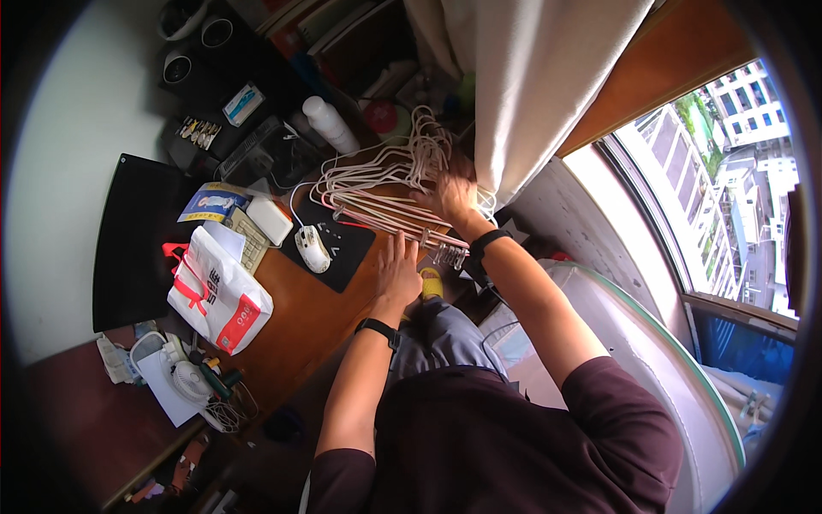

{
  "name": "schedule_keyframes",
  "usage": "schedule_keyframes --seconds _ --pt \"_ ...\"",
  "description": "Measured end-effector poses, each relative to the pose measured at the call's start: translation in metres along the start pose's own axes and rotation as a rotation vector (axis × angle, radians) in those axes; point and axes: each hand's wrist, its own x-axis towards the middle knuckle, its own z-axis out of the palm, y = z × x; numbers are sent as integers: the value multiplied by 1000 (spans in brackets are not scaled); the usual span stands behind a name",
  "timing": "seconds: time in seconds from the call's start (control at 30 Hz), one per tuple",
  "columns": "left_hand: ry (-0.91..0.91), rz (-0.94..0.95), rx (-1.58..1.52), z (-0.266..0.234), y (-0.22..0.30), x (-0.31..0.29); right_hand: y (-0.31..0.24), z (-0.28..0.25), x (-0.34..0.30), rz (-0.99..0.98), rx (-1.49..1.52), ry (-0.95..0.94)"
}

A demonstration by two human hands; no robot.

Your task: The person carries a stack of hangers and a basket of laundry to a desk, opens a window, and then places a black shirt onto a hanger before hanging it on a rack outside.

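Observation:
A large bundle of white and pinkish wire clothes hangers (377, 182) lies across the desk's far right part. Shiny metal hooks or clips (449, 254) cluster at its near right end. My left hand (399, 272) rests at the near edge of the bundle, its fingers stretched out and touching the hangers. At the bundle's right side, my right hand (456, 190) is bent around the hangers, thumb reaching over them. Its other fingertips are partly hidden among the wires. Both wrists wear dark bands.
A mouse (312, 248) lies on a black mat (347, 265) left of the hangers. Behind them stands a white bottle (330, 124). Further left are a plastic bag (218, 291), a keyboard (248, 242) and a monitor (137, 240). A curtain (539, 86) hangs beside the window on the right.

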Motion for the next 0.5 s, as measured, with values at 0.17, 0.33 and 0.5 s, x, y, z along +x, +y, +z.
schedule_keyframes --seconds 0.17,0.33,0.5 --pt "-53 -94 -46 -10 15 14 4 12 -3 -4 -64 145" --pt "1 -175 -99 1 10 24 -15 20 15 -73 -8 134" --pt "85 -164 -33 -4 -11 27 -27 27 30 -43 -15 160"
